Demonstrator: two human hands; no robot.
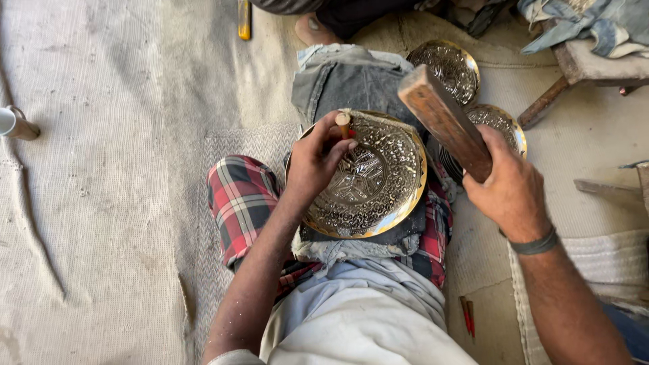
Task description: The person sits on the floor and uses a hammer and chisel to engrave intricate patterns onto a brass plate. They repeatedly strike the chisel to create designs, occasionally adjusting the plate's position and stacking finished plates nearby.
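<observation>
Head view, looking down at a person seated on a pale woven mat.

Three metal plates show. One plate, round, embossed, with a brass-coloured rim, lies in the lap on grey cloth padding over red checked cloth. Two more plates lie on the floor beyond it: a far plate and a near plate, the second partly hidden behind the mallet and the right hand.

Two hands show, both the person's own. The left hand rests on the left edge of the lap plate, fingers pinched around a thin punch that stands nearly upright with its tip on the plate's patterned face; only its pale top end shows above the fingers. The right hand is clenched around a wooden mallet, one block-like piece raised above the plate's right side and tilted up to the left. A dark band circles the right wrist.

One white cup sits at the left edge, cut off by the frame. One yellow tool handle is cut off at the top. Two thin red-tipped rods lie on the floor at lower right. At the top, another person's foot and dark clothing are cut off and hard to make out.
</observation>
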